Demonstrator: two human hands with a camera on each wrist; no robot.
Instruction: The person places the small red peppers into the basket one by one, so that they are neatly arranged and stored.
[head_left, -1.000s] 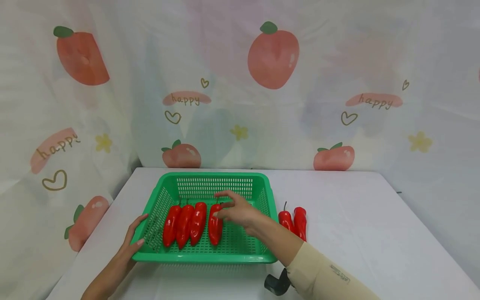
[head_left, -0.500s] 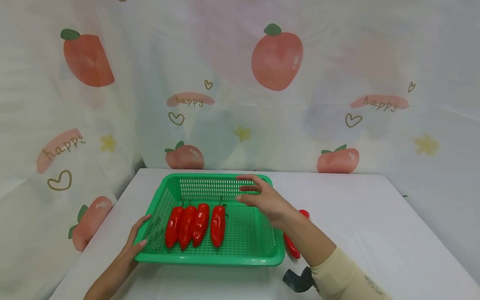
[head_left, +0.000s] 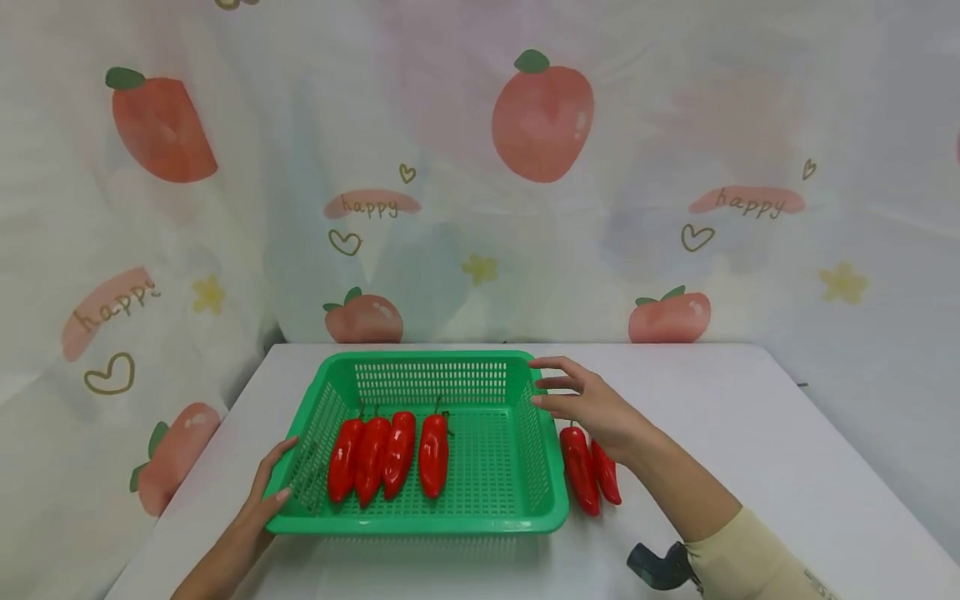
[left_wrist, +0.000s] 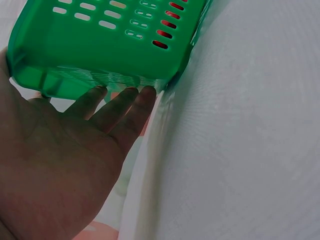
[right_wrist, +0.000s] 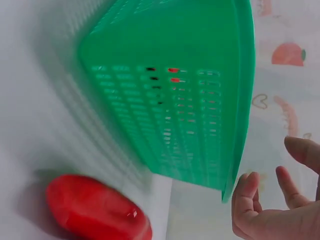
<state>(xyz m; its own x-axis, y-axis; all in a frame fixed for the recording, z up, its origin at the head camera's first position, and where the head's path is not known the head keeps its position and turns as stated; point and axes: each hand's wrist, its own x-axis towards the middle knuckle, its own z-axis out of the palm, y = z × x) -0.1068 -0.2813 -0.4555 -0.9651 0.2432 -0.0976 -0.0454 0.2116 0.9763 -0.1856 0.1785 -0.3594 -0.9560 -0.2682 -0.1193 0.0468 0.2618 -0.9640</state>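
A green plastic basket (head_left: 408,524) with slotted walls stands on the table, several red peppers (head_left: 401,454) lying side by side in its left half. My left hand (head_left: 258,508) holds its left rim near the front corner. In the left wrist view, fingers (left_wrist: 122,112) lie against the outer wall under the rim; the thumb is mostly out of view. My right hand (head_left: 588,404) hovers by the right rim, fingers spread and holding nothing. Below it, outside the basket, lie two red peppers (head_left: 579,471), the right one (head_left: 606,473) partly hidden by the hand.
A dark curved device (head_left: 660,567) sits by the right sleeve. White cloth covers the table (head_left: 750,433). A fruit-printed curtain (head_left: 465,167) hangs behind it and along the left side.
My right hand has let go of the pepper in the basket and moved right, past the rim, above the two outside peppers. The left hand stays on the basket.
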